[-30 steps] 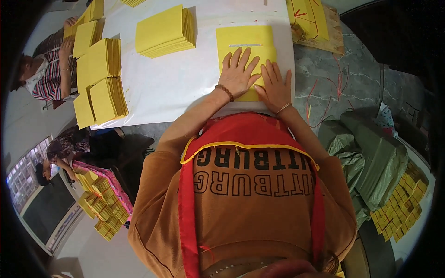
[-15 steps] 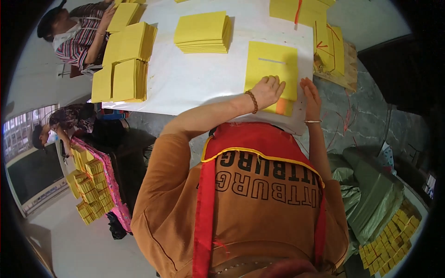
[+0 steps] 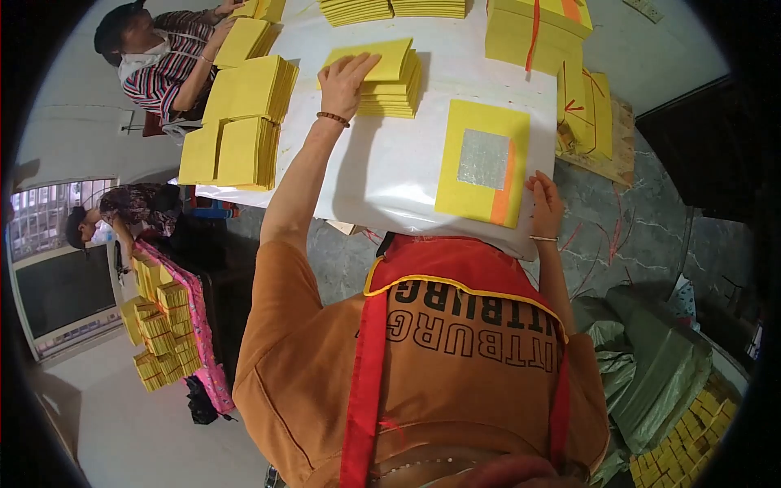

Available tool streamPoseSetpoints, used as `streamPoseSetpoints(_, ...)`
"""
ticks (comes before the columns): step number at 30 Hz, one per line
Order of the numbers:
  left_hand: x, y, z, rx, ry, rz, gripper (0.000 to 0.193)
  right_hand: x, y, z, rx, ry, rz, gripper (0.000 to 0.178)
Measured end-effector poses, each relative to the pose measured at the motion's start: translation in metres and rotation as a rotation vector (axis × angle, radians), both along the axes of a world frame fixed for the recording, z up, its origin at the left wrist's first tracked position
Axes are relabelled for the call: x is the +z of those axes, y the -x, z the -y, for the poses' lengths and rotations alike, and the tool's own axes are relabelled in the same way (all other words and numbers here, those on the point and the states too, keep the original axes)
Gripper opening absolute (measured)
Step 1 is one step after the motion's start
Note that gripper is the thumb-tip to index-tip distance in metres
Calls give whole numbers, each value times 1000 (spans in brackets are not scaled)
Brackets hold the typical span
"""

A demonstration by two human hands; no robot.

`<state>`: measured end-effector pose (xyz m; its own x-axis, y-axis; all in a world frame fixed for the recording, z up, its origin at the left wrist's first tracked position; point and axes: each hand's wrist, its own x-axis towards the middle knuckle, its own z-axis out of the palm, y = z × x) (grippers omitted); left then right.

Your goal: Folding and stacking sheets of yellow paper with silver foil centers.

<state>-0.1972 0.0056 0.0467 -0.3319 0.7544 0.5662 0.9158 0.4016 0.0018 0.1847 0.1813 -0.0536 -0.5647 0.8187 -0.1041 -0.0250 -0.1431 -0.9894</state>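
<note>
My left hand (image 3: 346,81) reaches far over the table and grips the left edge of the top bundle of yellow joss paper (image 3: 386,61). That bundle is raised and tilted off the fanned stack (image 3: 390,106) under it. My right hand (image 3: 546,205) rests at the table's right edge with fingers loosely apart, holding nothing. Just left of it lies a flat pile of yellow joss paper (image 3: 450,191), its top sheet showing a silver square (image 3: 482,160) and an orange strip (image 3: 503,183).
Yellow paper stacks (image 3: 236,150) line the white table's (image 3: 325,195) left side. A tall yellow block with red string (image 3: 521,49) stands far right, tied bundles (image 3: 586,114) beyond the edge. Two people (image 3: 167,61) work at left. Green plastic covering (image 3: 659,366) lies at lower right.
My left hand has moved from the flat pile to the far stack and lifted its top bundle. The pile's silver square is now uncovered. My right hand stays at the table edge.
</note>
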Motion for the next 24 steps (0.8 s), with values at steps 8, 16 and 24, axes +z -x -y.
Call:
streamPoseSetpoints(8,-23,9,4,-25,156,56,61,-9,0,6,9,-235,111,25)
streamPoseSetpoints(16,-57,-4,12,0,324,196,66,-9,1,5,12,-324,142,22)
streamPoseSetpoints(24,-50,-6,8,-6,324,165,67,-12,-1,4,-8,-256,88,22)
